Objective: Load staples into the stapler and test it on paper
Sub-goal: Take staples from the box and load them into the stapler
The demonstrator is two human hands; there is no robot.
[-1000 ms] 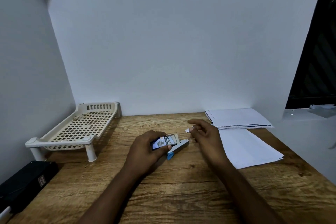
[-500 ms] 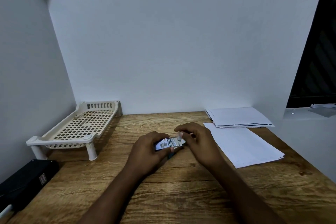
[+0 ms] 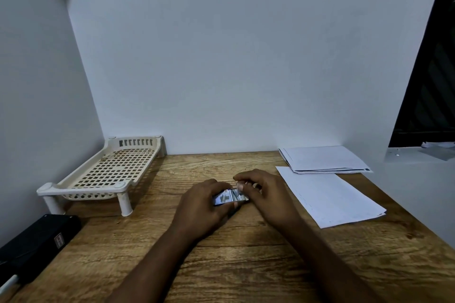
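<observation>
- Centrally, on a grained wooden desk [image 3: 246,253], the left hand [image 3: 199,204] curls closed around a small glossy printed staple box [image 3: 230,196].
- Right hand [image 3: 268,194] pinches the box's end; stapler hidden.
- Loose white paper sheets [image 3: 330,194] lie flat just right.

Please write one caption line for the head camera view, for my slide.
Both hands, left hand and right hand, work on a small staple box beside paper sheets.

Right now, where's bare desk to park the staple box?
Free: wood between the perforated tray and left hand; the near desk edge. Crowded: right side under the paper sheets; centre where both hands work the staple box.
</observation>
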